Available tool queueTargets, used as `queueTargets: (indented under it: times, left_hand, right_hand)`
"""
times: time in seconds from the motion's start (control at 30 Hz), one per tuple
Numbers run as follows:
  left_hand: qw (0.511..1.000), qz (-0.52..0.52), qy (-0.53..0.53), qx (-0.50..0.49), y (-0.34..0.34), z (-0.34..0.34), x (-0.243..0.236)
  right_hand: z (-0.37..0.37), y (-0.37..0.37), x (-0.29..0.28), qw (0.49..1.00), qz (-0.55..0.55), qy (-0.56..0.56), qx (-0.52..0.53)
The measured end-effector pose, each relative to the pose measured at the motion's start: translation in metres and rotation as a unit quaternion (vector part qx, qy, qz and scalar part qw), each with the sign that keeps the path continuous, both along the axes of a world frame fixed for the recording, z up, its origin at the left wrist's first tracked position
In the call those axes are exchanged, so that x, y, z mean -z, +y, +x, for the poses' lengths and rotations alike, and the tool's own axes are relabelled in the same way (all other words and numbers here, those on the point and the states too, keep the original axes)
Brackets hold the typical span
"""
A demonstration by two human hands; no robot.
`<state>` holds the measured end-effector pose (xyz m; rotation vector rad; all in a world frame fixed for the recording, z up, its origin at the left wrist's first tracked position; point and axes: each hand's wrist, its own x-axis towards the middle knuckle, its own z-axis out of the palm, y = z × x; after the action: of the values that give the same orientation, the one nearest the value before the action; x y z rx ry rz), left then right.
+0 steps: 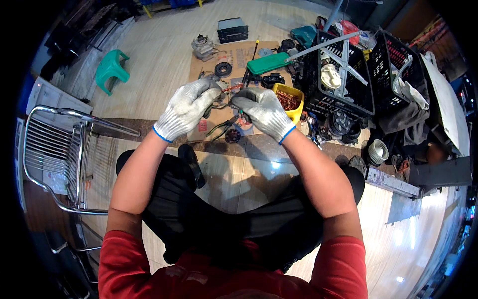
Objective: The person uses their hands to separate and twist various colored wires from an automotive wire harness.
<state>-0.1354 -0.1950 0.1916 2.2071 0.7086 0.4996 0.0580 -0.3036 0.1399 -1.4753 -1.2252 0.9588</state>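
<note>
Both my hands wear whitish knitted gloves with blue cuff edges, and they meet over a cardboard sheet (239, 56). A short bundle of reddish copper wire (232, 87) spans the gap between them. My left hand (189, 105) is closed, its fingertips pinching the wire's left end. Closed as well, my right hand (261, 110) has its fingers curled at the wire's other end; what lies inside them is hidden. Below the hands lie pliers (222, 127) with dark green handles and a round dark part with a coppery face (232, 135). Right of my right hand stands a yellow container (297, 110) holding copper pieces.
Beyond my hands sit a black ring (223, 69), a metal motor housing (202, 48) and a green-seated folding stool (269, 63). Black crates (343, 94) crowd the right, near a white fan wheel (378, 151). Left are a chrome chair (55, 149) and a green stool (112, 70).
</note>
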Motion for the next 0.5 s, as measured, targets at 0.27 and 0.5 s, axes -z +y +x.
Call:
queueTargets:
  times: [0.27, 0.5]
  left_hand:
    - [0.969, 0.124, 0.111, 0.184, 0.007, -0.006, -0.011]
    - [0.876, 0.378, 0.272, 0.125, -0.014, 0.006, -0.005]
  right_hand:
    - [0.033, 0.007, -0.006, 0.885, 0.186, -0.419, -0.082]
    - [0.013, -0.006, -0.019, 0.808, 0.119, -0.574, -0.058]
